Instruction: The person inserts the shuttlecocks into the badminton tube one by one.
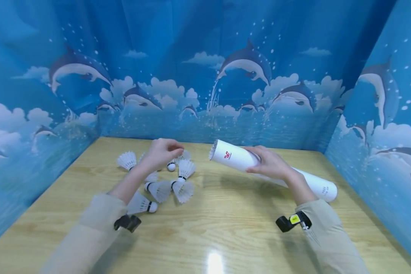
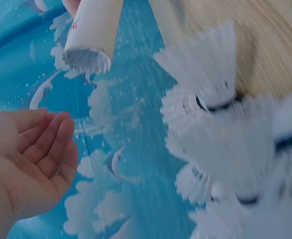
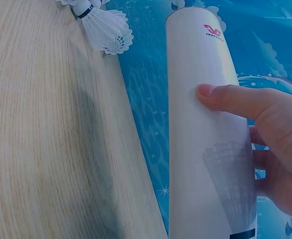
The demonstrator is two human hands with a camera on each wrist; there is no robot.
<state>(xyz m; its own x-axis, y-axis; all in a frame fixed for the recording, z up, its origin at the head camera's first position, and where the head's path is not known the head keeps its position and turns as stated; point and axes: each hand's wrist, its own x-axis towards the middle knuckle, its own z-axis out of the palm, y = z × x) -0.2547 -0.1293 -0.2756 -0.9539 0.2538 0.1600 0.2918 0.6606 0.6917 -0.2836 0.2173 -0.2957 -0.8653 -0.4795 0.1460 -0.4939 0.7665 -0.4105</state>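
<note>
My right hand grips a white shuttlecock tube around its middle. In the head view the tube slants, its left end raised and its right end low over the table. Feather tips line its open left mouth. The thumb lies across the tube below a red logo. My left hand, fingers loosely bent and holding nothing, hovers over a group of white feather shuttlecocks; its palm shows bare in the left wrist view. One shuttlecock lies nearest me, and another sits right of the hand.
The shuttlecocks lie in a loose cluster on the left of the wooden table, one at its far left. Blue dolphin-print curtains stand behind the table and along both sides.
</note>
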